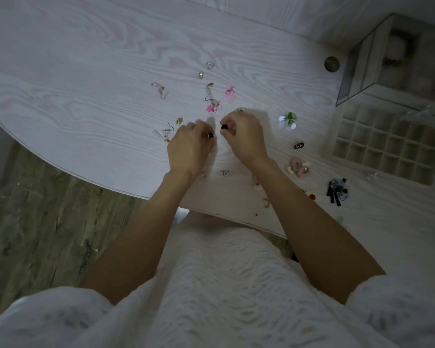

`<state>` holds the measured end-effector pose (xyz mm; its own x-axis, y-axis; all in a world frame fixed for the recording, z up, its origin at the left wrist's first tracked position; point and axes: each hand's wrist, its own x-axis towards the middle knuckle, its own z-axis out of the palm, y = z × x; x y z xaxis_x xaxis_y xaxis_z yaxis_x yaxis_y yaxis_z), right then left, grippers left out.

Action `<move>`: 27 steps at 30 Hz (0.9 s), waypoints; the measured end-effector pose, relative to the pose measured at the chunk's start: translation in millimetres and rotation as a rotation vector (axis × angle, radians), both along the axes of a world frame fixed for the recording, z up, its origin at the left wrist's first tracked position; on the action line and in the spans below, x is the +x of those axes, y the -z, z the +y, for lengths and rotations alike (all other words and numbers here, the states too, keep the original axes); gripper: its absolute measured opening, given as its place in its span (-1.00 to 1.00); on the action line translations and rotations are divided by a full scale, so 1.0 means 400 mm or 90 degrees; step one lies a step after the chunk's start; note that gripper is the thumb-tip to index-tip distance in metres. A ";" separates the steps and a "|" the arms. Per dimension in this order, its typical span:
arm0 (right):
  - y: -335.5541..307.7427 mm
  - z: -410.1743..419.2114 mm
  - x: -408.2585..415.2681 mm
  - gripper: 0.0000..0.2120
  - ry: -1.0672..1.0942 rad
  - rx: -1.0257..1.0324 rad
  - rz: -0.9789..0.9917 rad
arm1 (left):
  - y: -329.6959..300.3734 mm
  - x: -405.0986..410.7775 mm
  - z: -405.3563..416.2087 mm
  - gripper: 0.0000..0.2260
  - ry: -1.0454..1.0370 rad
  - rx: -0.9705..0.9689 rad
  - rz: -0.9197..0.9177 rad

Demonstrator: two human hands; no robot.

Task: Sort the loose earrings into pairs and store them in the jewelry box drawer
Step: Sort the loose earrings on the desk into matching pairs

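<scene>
Over the middle of the white table [86, 84], my left hand [190, 146] pinches a small black earring [210, 135] at its fingertips. My right hand [244, 136] pinches a matching small black earring [224, 127] a short way to the right. Loose earrings lie scattered beyond: pink flower ones [229, 94], a clear drop one [160, 89], a green and silver one [288, 120]. The jewelry box drawer [387, 144], with a grid of small compartments, stands pulled out at the right.
The glass-sided jewelry box [397, 59] stands at the back right. Pink round earrings [299, 167], a black-and-gold pair [299, 145] and a black tassel pair [337, 190] lie near the drawer. The curved table edge runs just before my wrists; wooden floor lies at the left.
</scene>
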<state>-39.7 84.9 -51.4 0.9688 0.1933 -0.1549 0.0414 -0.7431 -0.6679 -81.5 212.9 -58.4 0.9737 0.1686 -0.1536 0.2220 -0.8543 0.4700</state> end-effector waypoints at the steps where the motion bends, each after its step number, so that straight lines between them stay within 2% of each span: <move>1: -0.008 -0.009 -0.001 -0.87 0.029 0.032 0.003 | -0.001 -0.001 0.005 -0.84 0.000 -0.010 -0.005; 3: -0.021 -0.046 -0.010 -0.87 0.078 0.062 -0.003 | -0.007 -0.005 0.018 -0.86 0.014 -0.041 -0.040; 7: -0.027 -0.165 -0.060 -0.87 0.112 -0.015 -0.020 | -0.037 -0.013 -0.018 -0.86 0.104 -0.145 -0.121; 14: -0.022 -0.225 -0.080 -0.83 0.064 -0.125 -0.010 | -0.030 0.034 -0.197 -0.86 0.253 -0.191 -0.071; 18: -0.017 -0.235 -0.084 -0.78 0.058 -0.143 -0.003 | -0.014 0.046 -0.226 -0.86 0.252 -0.167 -0.024; 27: 0.000 -0.233 -0.106 -0.80 0.099 -0.139 0.009 | -0.005 0.025 -0.240 -0.84 0.206 -0.193 -0.034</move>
<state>-81.9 -8.3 -51.3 0.9818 0.0026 -0.1901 -0.0928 -0.8663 -0.4909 -71.6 117.0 -56.3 0.9770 -0.1902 -0.0969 -0.0650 -0.6975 0.7136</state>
